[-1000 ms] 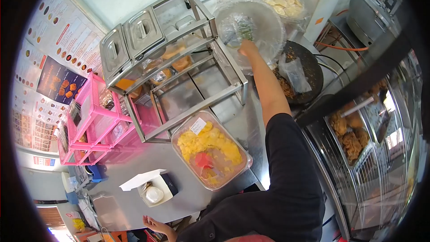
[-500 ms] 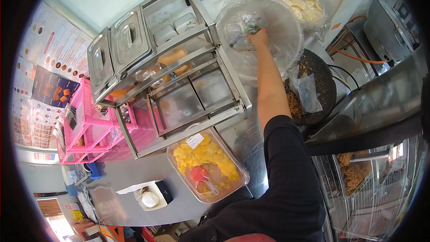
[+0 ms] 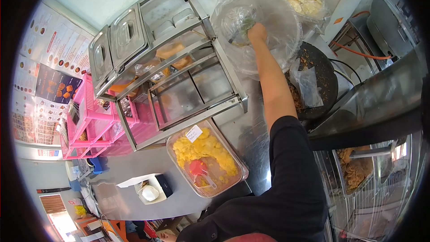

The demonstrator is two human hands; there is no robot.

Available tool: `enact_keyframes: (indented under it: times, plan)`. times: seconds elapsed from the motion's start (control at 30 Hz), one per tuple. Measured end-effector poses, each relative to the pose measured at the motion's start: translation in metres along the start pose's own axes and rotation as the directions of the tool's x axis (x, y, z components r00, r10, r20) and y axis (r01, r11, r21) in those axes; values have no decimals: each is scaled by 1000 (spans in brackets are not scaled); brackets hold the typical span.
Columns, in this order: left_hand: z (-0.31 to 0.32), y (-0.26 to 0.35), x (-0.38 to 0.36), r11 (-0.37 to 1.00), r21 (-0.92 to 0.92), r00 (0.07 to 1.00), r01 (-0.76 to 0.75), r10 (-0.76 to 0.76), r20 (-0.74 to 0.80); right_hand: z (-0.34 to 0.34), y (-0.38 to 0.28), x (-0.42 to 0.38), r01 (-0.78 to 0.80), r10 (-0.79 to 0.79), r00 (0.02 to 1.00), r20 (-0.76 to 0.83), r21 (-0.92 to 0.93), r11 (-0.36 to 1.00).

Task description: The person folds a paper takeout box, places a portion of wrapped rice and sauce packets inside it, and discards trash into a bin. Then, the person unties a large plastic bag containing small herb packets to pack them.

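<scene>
My right hand [image 3: 257, 33] reaches into a large round bowl lined with clear plastic [image 3: 280, 31]. Its fingers are closed on a clear plastic bag [image 3: 237, 20] with something green showing at the fingertips. A bit of my left hand [image 3: 167, 236] shows at the bottom edge, its fingers mostly cut off. Right of the bowl stands a dark round pan [image 3: 329, 80] of brown crumbly food, with a clear plastic bag [image 3: 310, 87] lying over it. Behind the bowl is a plastic-wrapped batch of pale yellow flat pieces [image 3: 302, 0].
A metal rack [image 3: 208, 22] with lidded steel pans stands left of the bowl. Before it lie a tub of yellow food [image 3: 224, 152] with a red scoop [image 3: 197, 167] and an open white box [image 3: 156, 181]. Pink baskets [image 3: 85, 130] stand left; a glass case with fried food [image 3: 356, 170] stands right.
My right hand has shifted slightly left within the bowl, still gripping the bag. The view has moved a little, and part of my left hand now shows at the bottom edge.
</scene>
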State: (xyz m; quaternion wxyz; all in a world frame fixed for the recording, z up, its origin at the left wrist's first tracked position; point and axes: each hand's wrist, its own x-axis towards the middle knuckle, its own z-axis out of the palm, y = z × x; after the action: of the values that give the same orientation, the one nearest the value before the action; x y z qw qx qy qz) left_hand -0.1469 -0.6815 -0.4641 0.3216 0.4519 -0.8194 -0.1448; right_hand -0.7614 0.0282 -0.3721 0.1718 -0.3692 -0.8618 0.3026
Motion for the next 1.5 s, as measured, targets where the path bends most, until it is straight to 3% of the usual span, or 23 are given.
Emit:
enact_keyframes:
  times: [0.2, 0.6, 0.7, 0.8, 0.87, 0.93, 0.97, 1.03, 1.07, 1.17, 1.27, 1.37, 1.5]
  plan:
    - [7, -14, -1, 1000, 6, 1000, 14, -14, 7, -48, 2, -38, 35, 14, 982, -186, 258, 966]
    - [19, -40, -2, 999, -16, 999, 46, -45, 13, -54, 21, -79, 318, -200, 930, -307, 404, 858]
    - [21, -48, -1, 998, -15, 998, 54, -54, 15, -64, 21, -94, 362, -188, 909, -372, 480, 799]
    - [22, -52, -2, 998, -12, 998, 63, -63, 21, -100, 19, -132, 433, -71, 851, -520, 619, 656]
    - [24, -54, -5, 997, -16, 997, 74, -73, 15, -122, 27, -159, 459, -79, 607, -791, 268, 847]
    - [27, -61, -8, 997, -7, 996, 82, -82, 19, -121, 37, -173, 311, 124, 577, -807, 358, 880]
    - [28, -65, -9, 996, -8, 996, 87, -87, 17, -119, 41, -175, 235, 223, 549, -806, 405, 883]
    - [28, -69, -11, 996, -1, 995, 94, -94, 26, -116, 49, -175, 39, 314, 829, -463, 607, 794]
    - [30, -70, -12, 995, -5, 995, 97, -97, 25, -114, 53, -174, -89, 334, 909, -250, 665, 741]
    - [33, -78, -13, 994, -14, 994, 105, -104, 20, -100, 60, -158, -220, 307, 949, -74, 545, 809]
    - [34, -88, -17, 993, -15, 993, 118, -118, 13, -121, 45, -163, -241, 249, 965, 81, 647, 724]
    - [33, -97, -24, 989, -34, 990, 143, -143, 9, -78, 65, -122, -199, 255, 967, -9, 600, 775]
    - [25, -87, -33, 980, -64, 983, 186, -185, 14, -112, 43, -122, -214, 316, 949, -10, 718, 662]
